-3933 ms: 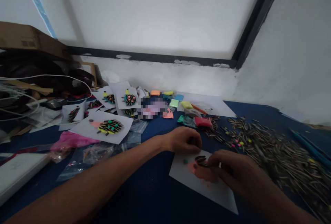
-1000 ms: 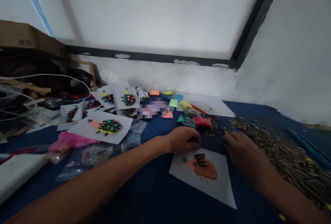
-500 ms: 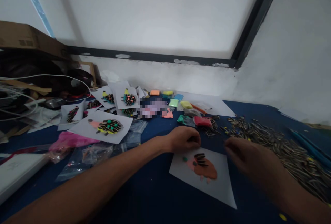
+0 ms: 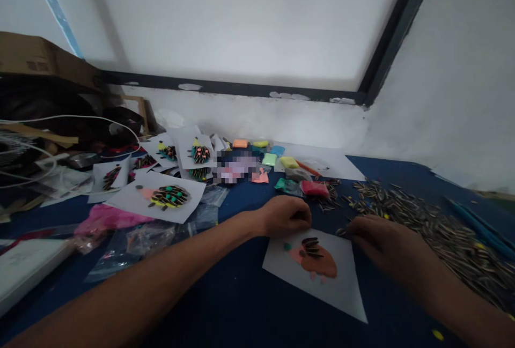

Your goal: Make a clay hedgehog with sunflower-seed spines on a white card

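A sheet of white paper (image 4: 281, 268) lies in front of me. On it is a clay hedgehog (image 4: 325, 265) with a brown body, a pink face and a green nose; several striped sunflower seeds (image 4: 311, 247) stick up from its back near the head. My left hand (image 4: 286, 216) rests at the paper's top edge with its fingers curled, and whatever they hold is hidden. Between the fingertips of my right hand (image 4: 372, 238), a single sunflower seed (image 4: 341, 231) is pinched over the paper's upper right corner.
Loose sunflower seeds (image 4: 438, 230) spread across the right side of the blue table. Behind my left hand are clay packs, among them a red one (image 4: 315, 189). Finished hedgehog pictures (image 4: 156, 211) and plastic bags (image 4: 120, 257) lie to the left, beside a white box (image 4: 30, 267).
My right hand has shifted slightly, and the seed at its fingertips now shows by the paper's corner. My left hand stays where it was.
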{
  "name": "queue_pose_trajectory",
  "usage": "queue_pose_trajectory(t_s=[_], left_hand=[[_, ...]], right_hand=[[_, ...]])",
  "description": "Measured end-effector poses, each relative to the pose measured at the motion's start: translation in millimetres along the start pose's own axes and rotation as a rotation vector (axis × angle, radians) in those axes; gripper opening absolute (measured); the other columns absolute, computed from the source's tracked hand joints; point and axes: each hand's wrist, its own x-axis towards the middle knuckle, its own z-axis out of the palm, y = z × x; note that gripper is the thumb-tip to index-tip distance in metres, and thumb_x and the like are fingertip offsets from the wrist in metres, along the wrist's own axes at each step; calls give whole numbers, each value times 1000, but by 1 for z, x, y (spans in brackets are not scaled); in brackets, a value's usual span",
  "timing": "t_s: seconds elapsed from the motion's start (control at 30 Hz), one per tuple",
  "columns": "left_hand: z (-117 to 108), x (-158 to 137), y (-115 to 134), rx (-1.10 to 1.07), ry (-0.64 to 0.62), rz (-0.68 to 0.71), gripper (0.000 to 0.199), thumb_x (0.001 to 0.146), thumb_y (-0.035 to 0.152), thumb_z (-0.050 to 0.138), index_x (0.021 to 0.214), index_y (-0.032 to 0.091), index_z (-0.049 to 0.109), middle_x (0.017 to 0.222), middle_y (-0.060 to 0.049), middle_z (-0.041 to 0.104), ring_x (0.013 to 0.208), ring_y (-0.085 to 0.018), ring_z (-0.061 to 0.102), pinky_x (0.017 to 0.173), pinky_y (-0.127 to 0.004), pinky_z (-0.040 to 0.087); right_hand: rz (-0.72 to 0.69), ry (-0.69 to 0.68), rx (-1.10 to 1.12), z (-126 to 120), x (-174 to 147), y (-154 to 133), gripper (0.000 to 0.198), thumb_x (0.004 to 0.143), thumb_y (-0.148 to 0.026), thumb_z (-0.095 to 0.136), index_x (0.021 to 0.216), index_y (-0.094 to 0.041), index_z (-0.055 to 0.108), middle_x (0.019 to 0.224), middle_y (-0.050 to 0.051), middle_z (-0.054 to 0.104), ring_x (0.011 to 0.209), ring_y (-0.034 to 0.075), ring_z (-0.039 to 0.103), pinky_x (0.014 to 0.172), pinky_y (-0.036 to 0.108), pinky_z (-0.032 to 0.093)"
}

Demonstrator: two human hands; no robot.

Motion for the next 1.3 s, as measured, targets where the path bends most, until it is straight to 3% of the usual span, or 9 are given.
queue_pose_trajectory(t_s=[0.13,0.27,0.4,0.57,0.73,0.9,1.1,1.3], left_hand=[[0,0,0,-9,6,-3,7,79,12,60,83,11,65,83,-4,64,72,-11,56,63,-20,40],[2,0,0,-16,23,-1,6,79,12,60,83,12,65,81,-3,65,71,-10,56,62,-19,39],[2,-1,-1,-7,21,3,6,79,12,59,83,12,65,82,-3,65,71,-11,56,62,-19,40],[1,-1,-1,-5,19,13,7,79,14,59,82,13,65,83,-3,65,72,-10,56,63,-20,41],[1,-1,-1,-6,22,12,7,79,13,59,82,13,65,83,-4,65,73,-11,57,64,-20,42],[0,-1,1,0,10,2,7,80,13,59,83,12,65,83,-4,65,73,-11,57,64,-20,41],[1,-1,0,20,8,1,7,80,13,60,84,12,65,85,-3,65,74,-11,57,65,-20,41],[1,0,1,11,13,-10,6,79,13,60,83,12,65,83,-3,65,72,-10,56,63,-19,40]], right_hand=[[-69,71,16,1,3,-1,27,82,-21,47,95,-25,71,89,6,67,75,19,67,60,28,50],[-110,1,25,4,6,3,21,83,-19,47,82,-24,68,83,5,64,72,17,65,62,28,49],[-86,-27,-32,8,6,7,16,82,-18,48,73,-22,59,78,5,62,70,17,64,60,27,47],[12,46,34,1,4,-4,14,83,-21,43,72,-22,53,65,2,63,55,16,61,48,25,40],[68,97,174,-11,3,-15,21,84,-27,40,86,-23,61,63,2,67,51,17,62,44,25,39],[79,86,190,-8,3,-9,25,80,-29,46,90,-21,67,75,6,72,62,20,68,49,27,46],[56,23,199,2,6,-6,27,82,-27,46,89,-21,72,88,6,74,78,21,70,68,31,53],[-6,124,186,5,8,-7,26,85,-33,48,84,-22,72,87,7,69,74,19,66,63,30,51]])
